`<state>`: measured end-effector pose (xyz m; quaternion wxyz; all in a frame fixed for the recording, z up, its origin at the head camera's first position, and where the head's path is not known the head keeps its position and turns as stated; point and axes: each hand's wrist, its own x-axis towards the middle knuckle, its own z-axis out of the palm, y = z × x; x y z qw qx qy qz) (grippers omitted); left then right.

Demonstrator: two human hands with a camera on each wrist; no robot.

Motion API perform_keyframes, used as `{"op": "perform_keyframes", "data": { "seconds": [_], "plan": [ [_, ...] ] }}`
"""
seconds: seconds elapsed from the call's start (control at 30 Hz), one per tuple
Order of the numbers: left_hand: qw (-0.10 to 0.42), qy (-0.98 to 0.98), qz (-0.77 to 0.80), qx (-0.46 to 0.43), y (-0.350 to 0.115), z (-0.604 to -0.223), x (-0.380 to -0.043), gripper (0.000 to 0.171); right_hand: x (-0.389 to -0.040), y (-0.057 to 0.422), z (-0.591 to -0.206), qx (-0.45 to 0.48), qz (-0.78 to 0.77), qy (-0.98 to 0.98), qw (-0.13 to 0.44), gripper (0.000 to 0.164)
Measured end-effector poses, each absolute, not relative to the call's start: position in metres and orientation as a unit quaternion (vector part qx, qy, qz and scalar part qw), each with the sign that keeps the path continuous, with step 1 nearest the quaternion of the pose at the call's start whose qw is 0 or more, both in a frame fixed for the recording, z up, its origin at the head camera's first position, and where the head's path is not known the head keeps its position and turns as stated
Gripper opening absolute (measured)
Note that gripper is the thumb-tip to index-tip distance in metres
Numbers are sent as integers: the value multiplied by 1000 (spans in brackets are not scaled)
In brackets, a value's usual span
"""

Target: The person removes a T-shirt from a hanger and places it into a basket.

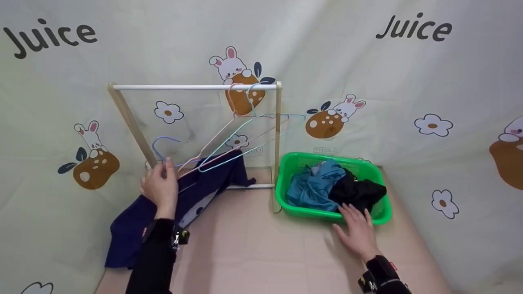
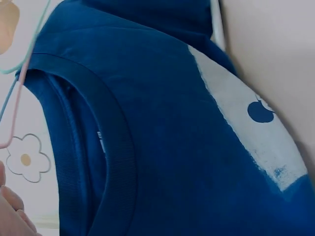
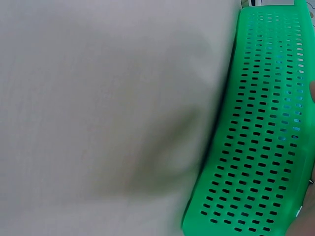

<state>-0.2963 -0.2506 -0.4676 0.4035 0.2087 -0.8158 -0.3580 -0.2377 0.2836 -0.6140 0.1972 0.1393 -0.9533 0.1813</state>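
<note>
My left hand grips a blue hanger just below its hook, at the left of the rack. A navy T-shirt with a white patch hangs from that hanger; its round collar fills much of the left wrist view. To the right, my right hand lies with extended fingers at the near rim of a green basket. Inside the basket are a teal garment and a black garment, the latter close to my right fingertips.
A clothes rack with a white top bar and wooden posts stands at the back. From the bar's right end hang a pink hanger and a mint hanger, both bare and reaching in front of the T-shirt. A printed curtain encloses the table.
</note>
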Motion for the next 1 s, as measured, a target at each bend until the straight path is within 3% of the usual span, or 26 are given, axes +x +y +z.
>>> {"op": "perform_keyframes", "data": {
  "seconds": [0.37, 0.63, 1.0],
  "plan": [
    [460, -790, -364, 176, -247, -503, -286, 41, -239, 282, -616, 142, 183, -947, 221, 58],
    [476, -788, -360, 149, -241, -526, -277, 39, -240, 272, -610, 141, 195, -950, 200, 59],
    [511, -796, -322, 42, -217, -554, -266, 34, -246, 245, -605, 174, 220, -935, 218, 60]
  ]
}}
